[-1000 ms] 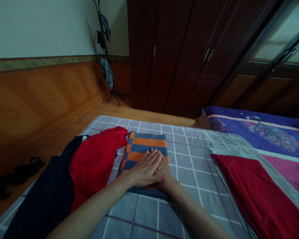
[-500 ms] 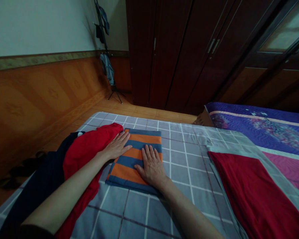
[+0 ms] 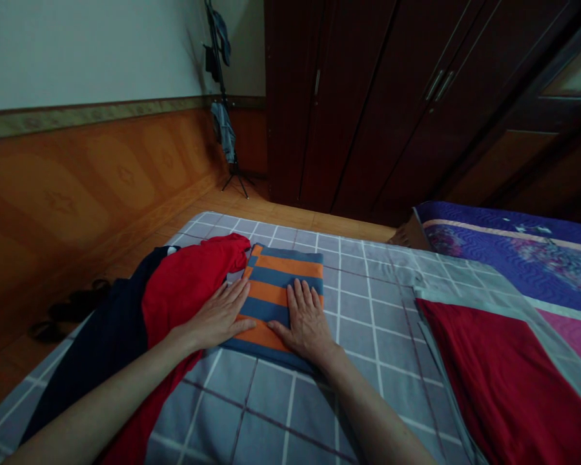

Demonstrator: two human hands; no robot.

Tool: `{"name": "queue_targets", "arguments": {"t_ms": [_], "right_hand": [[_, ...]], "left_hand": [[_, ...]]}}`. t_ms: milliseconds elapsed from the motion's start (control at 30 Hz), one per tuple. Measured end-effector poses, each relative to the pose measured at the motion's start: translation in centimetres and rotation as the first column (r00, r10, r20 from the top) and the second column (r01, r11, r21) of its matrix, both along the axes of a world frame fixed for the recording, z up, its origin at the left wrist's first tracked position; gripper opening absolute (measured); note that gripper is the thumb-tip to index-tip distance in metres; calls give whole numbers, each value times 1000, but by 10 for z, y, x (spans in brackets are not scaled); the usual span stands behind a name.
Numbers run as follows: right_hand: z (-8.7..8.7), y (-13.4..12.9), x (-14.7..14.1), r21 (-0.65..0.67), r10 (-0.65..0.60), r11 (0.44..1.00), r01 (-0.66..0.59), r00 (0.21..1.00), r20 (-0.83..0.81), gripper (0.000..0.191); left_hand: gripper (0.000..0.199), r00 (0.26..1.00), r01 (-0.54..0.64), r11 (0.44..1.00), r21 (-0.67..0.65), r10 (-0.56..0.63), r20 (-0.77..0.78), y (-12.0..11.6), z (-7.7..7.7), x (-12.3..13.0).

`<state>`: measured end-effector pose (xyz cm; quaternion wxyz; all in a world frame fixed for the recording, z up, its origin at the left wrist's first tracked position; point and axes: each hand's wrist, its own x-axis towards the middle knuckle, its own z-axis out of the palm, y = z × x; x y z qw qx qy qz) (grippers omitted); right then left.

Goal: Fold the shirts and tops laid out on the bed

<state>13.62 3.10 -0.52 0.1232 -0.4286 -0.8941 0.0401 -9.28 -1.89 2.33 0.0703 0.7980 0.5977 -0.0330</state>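
Note:
A folded garment with orange and blue-grey stripes [image 3: 274, 278] lies flat on the checked bedsheet [image 3: 363, 349]. My left hand [image 3: 223, 315] rests along its left edge, fingers stretched out and palm down. On the right part of the same cloth lies my right hand [image 3: 306, 323], with the fingers extended and the thumb pointing left. Neither hand grips anything. Beside my left hand and under that forearm is a loose red garment [image 3: 188, 278], with a dark navy garment [image 3: 101, 349] to its left.
At the right of the bed lies a folded red cloth [image 3: 503, 368] on a pale grey one. Beyond it is a purple floral bedspread [image 3: 513, 239]. A dark wardrobe [image 3: 348, 110] and a coat stand [image 3: 223, 84] stand at the back. Dark sandals [image 3: 72, 310] are on the floor at left.
My left hand has slid toward me along the striped garment's left edge, from its upper corner. My right hand stays in about the same place on the cloth. The view has shifted slightly left.

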Motion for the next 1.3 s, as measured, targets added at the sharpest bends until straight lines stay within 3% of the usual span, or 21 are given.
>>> {"name": "queue_targets", "arguments": {"t_ms": [100, 233, 400, 533, 700, 833, 933, 1033, 1167, 1233, 1300], "right_hand": [[-2, 1, -2, 17, 5, 1000, -5, 1000, 7, 89], [-6, -2, 2, 53, 12, 999, -12, 1000, -9, 84], [-10, -18, 32, 101, 41, 994, -40, 999, -11, 79], [-9, -31, 50, 91, 9, 996, -10, 1000, 17, 78], [0, -37, 19, 59, 43, 997, -45, 998, 36, 74], [1, -44, -9, 84, 197, 977, -195, 980, -11, 71], [-3, -52, 1, 100, 208, 974, -205, 978, -16, 73], [-8, -62, 35, 132, 183, 975, -181, 983, -5, 78], [-9, -76, 75, 155, 116, 981, -113, 993, -5, 81], [-5, -77, 77, 137, 101, 985, -101, 995, 6, 78], [1, -73, 63, 99, 118, 988, -119, 993, 17, 73]], "left_hand": [[85, 995, 82, 996, 41, -84, 50, -2, 5, 22], [87, 978, 189, 979, 83, -195, 73, -8, -7, 48], [84, 996, 85, 986, 144, -88, 13, -24, -23, 16], [89, 999, 26, 991, 130, -28, 18, -37, -16, -10], [91, 986, 130, 980, 149, -144, 86, -31, 8, 17], [86, 966, 205, 975, 80, -215, 141, -15, 5, 48], [84, 971, 200, 978, 59, -206, 124, -13, -9, 48], [85, 984, 147, 986, 73, -154, 95, -21, -16, 30], [86, 995, 55, 998, -18, -53, 88, -24, -3, 9], [81, 992, 35, 998, -43, -29, 121, -16, 12, 13], [72, 978, 89, 996, -13, -85, 188, -1, 26, 29]]}}
